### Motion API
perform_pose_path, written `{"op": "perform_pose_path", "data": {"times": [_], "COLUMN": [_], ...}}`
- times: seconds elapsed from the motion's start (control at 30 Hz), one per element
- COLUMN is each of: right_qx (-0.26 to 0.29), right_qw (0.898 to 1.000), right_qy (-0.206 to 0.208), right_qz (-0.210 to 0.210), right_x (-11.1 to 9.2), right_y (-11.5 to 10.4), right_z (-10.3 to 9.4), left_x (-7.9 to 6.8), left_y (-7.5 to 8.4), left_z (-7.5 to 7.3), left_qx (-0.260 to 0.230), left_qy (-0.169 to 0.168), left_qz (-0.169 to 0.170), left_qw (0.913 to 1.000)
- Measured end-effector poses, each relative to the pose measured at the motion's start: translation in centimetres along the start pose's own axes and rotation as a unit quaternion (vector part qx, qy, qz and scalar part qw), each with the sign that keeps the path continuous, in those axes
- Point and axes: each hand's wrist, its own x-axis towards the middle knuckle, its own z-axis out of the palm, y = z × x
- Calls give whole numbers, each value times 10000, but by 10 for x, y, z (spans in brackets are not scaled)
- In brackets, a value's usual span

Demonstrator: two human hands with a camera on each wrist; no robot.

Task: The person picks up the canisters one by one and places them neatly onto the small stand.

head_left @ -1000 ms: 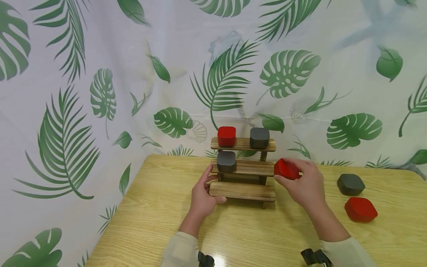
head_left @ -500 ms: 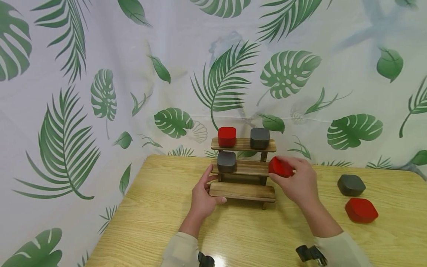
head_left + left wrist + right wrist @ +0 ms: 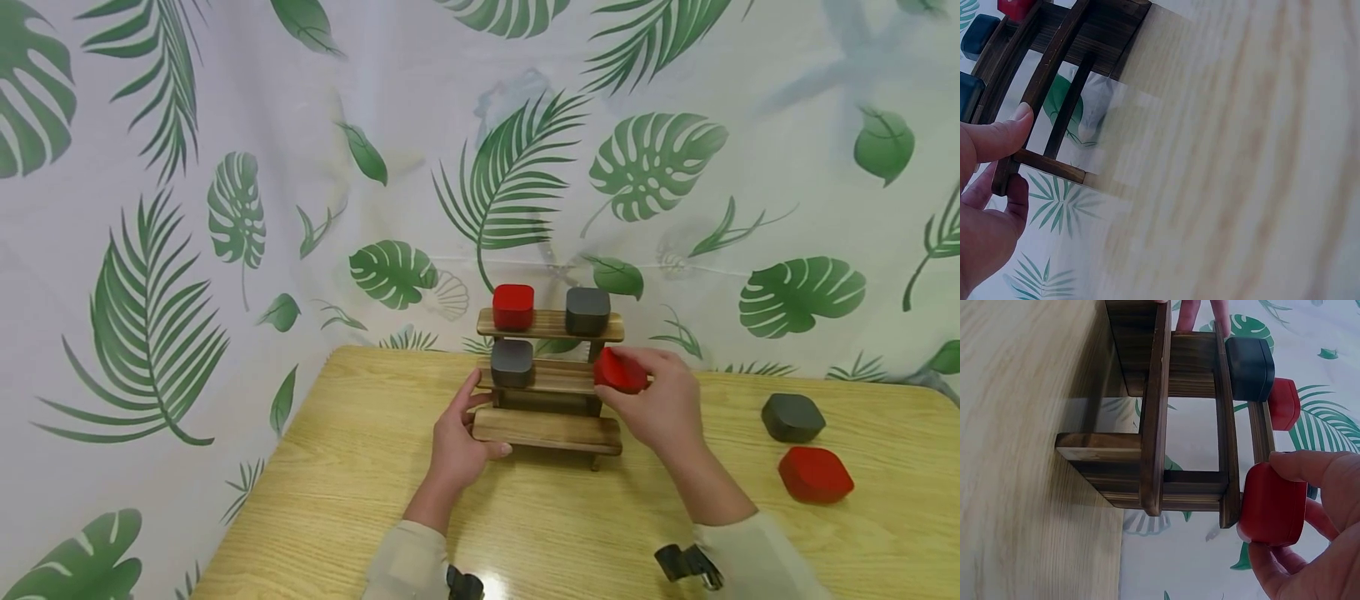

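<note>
A small three-tier wooden stand [image 3: 547, 427] stands on the table by the back wall. My left hand [image 3: 459, 446] grips the left end of its lowest shelf, thumb on top and fingers beneath, as the left wrist view shows. With thumb and fingers my right hand [image 3: 663, 400] pinches a red rounded block [image 3: 1274, 505] at the right end of the middle shelf. On that shelf's left end sits a dark grey block [image 3: 512, 364]. The top shelf bears another red block [image 3: 513, 307] on the left and a second grey block [image 3: 587, 312] on the right.
Right of the stand, a grey block [image 3: 792, 417] and a red block [image 3: 815, 475] lie on the wooden table [image 3: 337, 467]. A white cloth with green leaf prints [image 3: 300, 192] hangs behind and along the left side.
My right hand has moved left with the red block, from beside the stand to the right end of the middle shelf. My left hand stays on the lowest shelf.
</note>
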Motion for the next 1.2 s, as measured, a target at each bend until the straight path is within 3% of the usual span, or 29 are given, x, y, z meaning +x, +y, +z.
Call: {"op": "perform_pose_path", "data": {"times": [0.5, 0.77, 0.87, 1.0, 1.2], "right_qx": [-54, -67, -97, -104, -112], "right_qw": [9999, 9999, 9999, 9999, 9999], "right_qy": [-46, 49, 41, 8, -67], "right_qz": [73, -71, -79, -83, 60], "right_x": [3, 5, 5, 6, 7], "right_y": [-13, -17, -17, -17, -20], "right_z": [12, 23, 25, 29, 31], "left_x": [-1, -14, -16, -15, -2], "left_y": [3, 37, 41, 38, 5], "left_z": [-2, -6, -6, -5, -2], "left_qx": [19, -56, -45, -72, -35], "left_qy": [-13, -97, -93, -90, -41], "left_qz": [41, 99, 115, 121, 113], "left_qw": [10000, 9999, 9999, 9999, 9999]}}
